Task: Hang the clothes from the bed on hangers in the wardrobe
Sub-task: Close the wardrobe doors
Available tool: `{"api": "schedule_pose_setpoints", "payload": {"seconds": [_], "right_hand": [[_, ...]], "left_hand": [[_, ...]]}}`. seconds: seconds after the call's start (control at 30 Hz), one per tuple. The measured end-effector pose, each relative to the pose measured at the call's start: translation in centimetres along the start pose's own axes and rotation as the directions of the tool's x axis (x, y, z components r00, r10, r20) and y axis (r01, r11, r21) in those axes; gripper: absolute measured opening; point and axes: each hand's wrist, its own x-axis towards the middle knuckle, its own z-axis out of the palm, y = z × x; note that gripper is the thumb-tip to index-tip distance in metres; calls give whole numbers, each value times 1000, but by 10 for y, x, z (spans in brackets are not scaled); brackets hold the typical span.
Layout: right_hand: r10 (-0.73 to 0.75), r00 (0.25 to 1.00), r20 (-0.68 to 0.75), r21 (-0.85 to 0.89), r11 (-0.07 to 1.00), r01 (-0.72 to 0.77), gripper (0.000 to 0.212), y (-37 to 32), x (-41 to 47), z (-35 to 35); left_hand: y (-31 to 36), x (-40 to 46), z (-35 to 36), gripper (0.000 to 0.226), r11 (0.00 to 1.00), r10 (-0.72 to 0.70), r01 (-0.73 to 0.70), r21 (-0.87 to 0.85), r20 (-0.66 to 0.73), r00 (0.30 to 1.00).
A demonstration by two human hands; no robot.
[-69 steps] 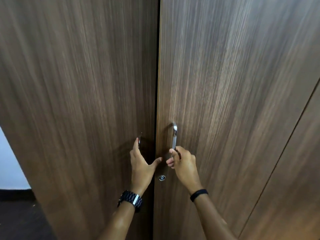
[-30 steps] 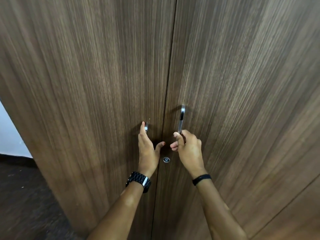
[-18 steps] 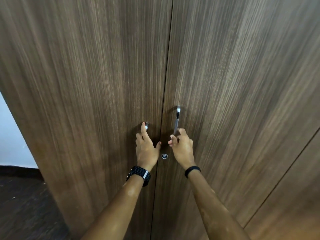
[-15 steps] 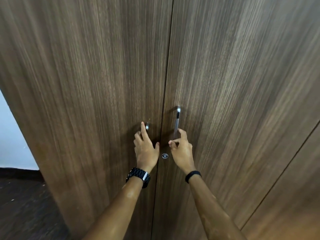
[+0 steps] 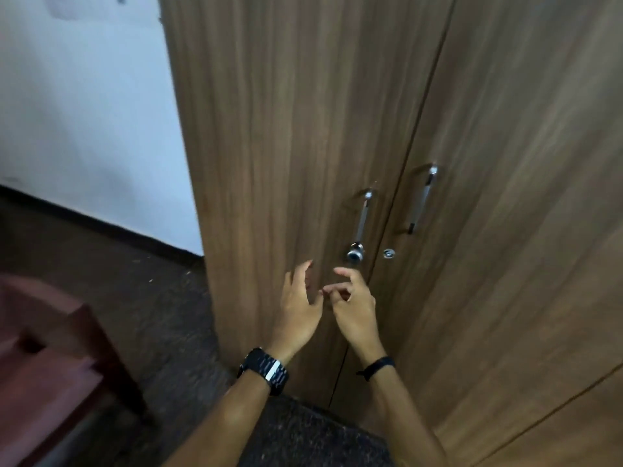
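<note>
Both hands are off the handles now. Left hand (image 5: 296, 308) grip wide, holding nothing; right hand (image 5: 354, 306) grip loosely curled, also holding nothing, both just below the left handle (image 5: 361, 220). Wardrobe (image 5: 303, 129) doors shut, right handle (image 5: 421, 200) beyond. Closing looks finished; no clothes, hangers or bed in view.

A bedroom in a home: a tall wood-grain wardrobe (image 5: 303, 129) with shut double doors fills twelve to three o'clock, white wall (image 5: 84, 112) at ten, dark carpet (image 5: 161, 315) below, reddish wooden furniture (image 5: 43, 358) at eight.
</note>
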Motion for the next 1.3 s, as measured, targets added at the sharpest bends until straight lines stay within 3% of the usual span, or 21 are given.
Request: {"api": "schedule_pose_setpoints", "payload": {"seconds": [0.23, 0.43, 0.6, 0.83, 1.3], "right_hand": [[56, 925, 375, -18, 998, -53, 24, -5, -68, 95], [97, 770, 631, 4, 992, -128, 15, -18, -107, 186], [132, 643, 754, -44, 987, -152, 17, -26, -114, 267], [151, 503, 851, -106, 987, -118, 14, -53, -106, 416], [355, 253, 900, -301, 926, -228, 16, -80, -75, 662]], "left_hand": [[-56, -95, -88, 49, 958, -281, 283, 43, -54, 958], [-100, -138, -168, 45, 880, -462, 475, 26, -186, 867], [-152, -150, -225, 47, 804, -583, 592, -60, -279, 763], [-242, -142, -322, 45, 702, -702, 692, -172, -335, 629], [-395, -115, -464, 44, 413, -903, 884, -218, -220, 368]]}}
